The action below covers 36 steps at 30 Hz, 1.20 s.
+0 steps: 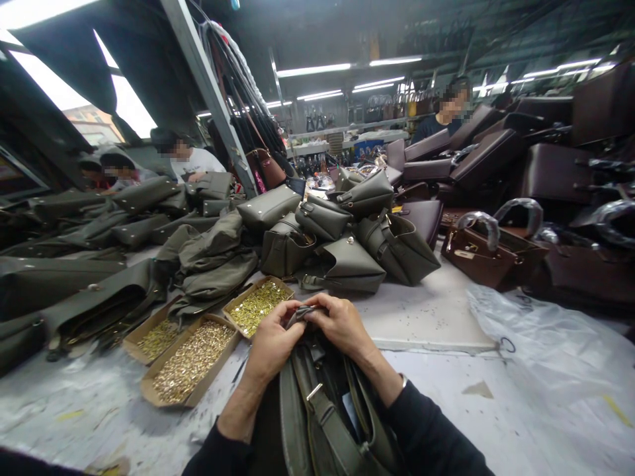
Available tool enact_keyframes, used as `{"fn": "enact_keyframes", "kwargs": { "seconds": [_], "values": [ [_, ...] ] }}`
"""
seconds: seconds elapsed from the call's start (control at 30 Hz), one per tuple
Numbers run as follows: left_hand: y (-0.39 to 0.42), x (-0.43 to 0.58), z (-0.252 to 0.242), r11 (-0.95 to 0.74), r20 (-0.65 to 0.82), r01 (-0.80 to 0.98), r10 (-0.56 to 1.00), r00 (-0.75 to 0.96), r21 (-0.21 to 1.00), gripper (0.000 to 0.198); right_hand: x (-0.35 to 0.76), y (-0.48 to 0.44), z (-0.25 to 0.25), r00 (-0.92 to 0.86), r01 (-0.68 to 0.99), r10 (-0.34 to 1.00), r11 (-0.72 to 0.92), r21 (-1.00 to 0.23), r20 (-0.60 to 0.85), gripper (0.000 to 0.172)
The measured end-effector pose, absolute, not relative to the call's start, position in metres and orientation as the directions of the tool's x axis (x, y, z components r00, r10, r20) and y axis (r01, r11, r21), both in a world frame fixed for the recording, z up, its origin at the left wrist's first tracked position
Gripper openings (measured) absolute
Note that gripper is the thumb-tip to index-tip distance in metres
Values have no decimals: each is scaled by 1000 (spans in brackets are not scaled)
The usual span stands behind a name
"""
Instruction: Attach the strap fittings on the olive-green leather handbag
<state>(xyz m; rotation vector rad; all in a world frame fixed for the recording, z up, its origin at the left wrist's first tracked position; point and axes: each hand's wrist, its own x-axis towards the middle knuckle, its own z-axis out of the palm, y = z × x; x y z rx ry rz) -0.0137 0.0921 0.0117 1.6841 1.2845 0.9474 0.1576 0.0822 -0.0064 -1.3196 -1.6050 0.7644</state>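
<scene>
The place is a bag workshop. Green bags and brown bags lie heaped along a pale surface, some brown ones with handles wrapped in clear plastic. Open boxes beside the green heap hold masses of small gold-coloured fittings. Straps hang by a post, tube lights run overhead, and co-workers are stationed behind the piles.

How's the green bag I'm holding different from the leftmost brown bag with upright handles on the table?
The green bag has a bare strap; the brown bag has handles wrapped in plastic. Your left hand and right hand touch the green bag, not the brown bag. Both have metal fittings.
</scene>
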Motion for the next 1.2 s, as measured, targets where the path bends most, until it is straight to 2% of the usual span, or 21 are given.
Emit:
{"fn": "enact_keyframes", "kwargs": {
  "seconds": [0.13, 0.57, 0.87, 1.07, 1.2],
  "values": [
    [96, -14, 13, -104, 27, 347, 975, 221, 932, 39, 158, 90, -9, -48, 367, 981, 192, -910, 188, 14],
    [97, -9, 15, -7, -32, 280, 990, 135, 960, 44, 165, 106, -27, -191, 159, 957, 249, -955, 218, 21],
    [97, -5, 20, 42, -70, 270, 993, 94, 962, 44, 169, 103, -25, -79, 198, 977, 210, -957, 198, 9],
    [99, -7, 16, 59, -90, 283, 991, 99, 957, 49, 167, 114, -41, -209, 35, 973, 113, -993, 103, 21],
    [104, -10, 16, 88, -121, 251, 985, 119, 964, 49, 162, 123, -51, -289, -139, 957, 1, -990, 42, 42]
  ]
}}
